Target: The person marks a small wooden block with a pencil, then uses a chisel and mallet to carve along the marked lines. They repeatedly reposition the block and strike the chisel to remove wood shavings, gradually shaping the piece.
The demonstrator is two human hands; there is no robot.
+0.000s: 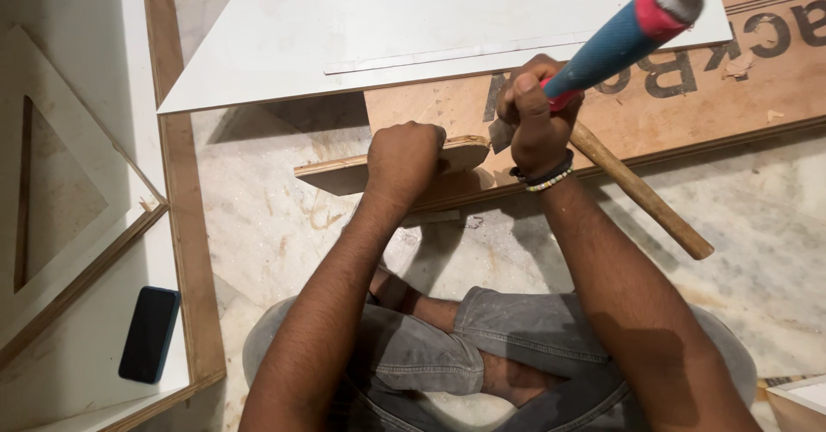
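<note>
On plywood: left hand (pixel 404 158) pins curved offcut (pixel 391 165); right hand (pixel 538 122) grips blue-handled chisel (pixel 615 40).

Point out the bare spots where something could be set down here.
Bare marble floor lies between the wooden strip and the left hand; more lies right of the wooden handle. The white sheet is mostly bare. It is crowded where the right hand grips the blue-handled tool.

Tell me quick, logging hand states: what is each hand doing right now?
Left hand: closed, pressing down on the curved plywood offcut.
Right hand: closed around the blue-and-red handled chisel.
</note>
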